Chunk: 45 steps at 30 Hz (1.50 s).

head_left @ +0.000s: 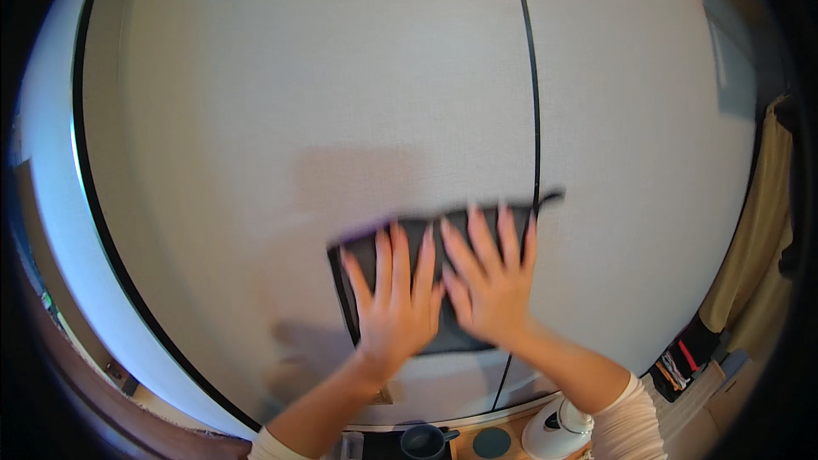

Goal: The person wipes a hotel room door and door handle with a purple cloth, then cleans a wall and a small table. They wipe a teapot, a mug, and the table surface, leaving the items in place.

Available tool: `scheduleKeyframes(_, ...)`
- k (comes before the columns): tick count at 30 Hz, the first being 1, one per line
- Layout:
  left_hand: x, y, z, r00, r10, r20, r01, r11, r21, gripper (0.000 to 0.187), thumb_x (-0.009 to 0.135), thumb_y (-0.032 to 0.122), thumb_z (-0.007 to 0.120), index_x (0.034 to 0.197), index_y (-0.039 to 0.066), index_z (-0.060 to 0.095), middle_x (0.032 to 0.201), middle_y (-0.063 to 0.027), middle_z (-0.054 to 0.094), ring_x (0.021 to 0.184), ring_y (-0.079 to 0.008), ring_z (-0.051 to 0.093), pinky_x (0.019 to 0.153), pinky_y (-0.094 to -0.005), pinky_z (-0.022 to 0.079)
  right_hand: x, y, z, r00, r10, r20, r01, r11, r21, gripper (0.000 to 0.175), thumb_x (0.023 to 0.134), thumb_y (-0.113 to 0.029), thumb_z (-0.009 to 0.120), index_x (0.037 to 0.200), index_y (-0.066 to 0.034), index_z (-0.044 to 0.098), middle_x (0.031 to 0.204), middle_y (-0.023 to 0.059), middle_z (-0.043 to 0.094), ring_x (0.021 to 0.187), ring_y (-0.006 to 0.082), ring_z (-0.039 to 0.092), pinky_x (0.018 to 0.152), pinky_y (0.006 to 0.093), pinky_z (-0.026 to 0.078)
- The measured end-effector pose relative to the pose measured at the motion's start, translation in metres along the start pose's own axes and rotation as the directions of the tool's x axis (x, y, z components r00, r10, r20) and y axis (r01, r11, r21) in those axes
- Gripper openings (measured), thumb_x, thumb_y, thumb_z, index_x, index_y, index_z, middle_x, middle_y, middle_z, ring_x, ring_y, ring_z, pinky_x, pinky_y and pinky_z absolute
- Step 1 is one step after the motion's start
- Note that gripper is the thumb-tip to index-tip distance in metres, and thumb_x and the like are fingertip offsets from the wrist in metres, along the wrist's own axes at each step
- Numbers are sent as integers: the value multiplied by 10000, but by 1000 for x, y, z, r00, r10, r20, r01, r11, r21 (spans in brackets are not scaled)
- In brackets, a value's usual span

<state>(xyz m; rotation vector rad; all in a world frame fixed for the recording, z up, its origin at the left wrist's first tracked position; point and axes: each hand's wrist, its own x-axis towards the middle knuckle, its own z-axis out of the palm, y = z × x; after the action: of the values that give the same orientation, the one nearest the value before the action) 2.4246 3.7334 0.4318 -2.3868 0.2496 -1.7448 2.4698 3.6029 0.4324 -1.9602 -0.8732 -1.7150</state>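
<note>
A dark grey cloth (463, 332) with black edging lies flat against a pale, finely textured cabinet door (358, 76). A thin black loop sticks out from its upper right corner. My left hand (397, 313) holds the cloth's left half to the door with a flat palm and spread fingers. Just to the right, my right hand (492, 287) presses the other half the same way, its fingertips near the top edge. Both thumbs point inward, close together. The cloth and fingertips are slightly blurred, and the hands hide much of the cloth.
A black vertical seam (532, 76) divides the door panels. Below, a wooden shelf (511, 428) bears a dark blue mug (423, 442), a round green coaster (491, 443) and a white electric kettle (557, 431). Tan curtains (744, 275) hang at the far right.
</note>
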Motion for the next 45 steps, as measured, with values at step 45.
scheduleKeyframes(45,-218,-191,-11,916,-338,-218,336,941,-46,367,868,215,467,1172,32,560,1373,-224,431,1290,-463,339,1054,-615,166,-52,-218,93,752,-491,439,378,868,323,703,759,-342,658,1391,-155,416,1487,9,325,1373,211,291,1093,510,189)
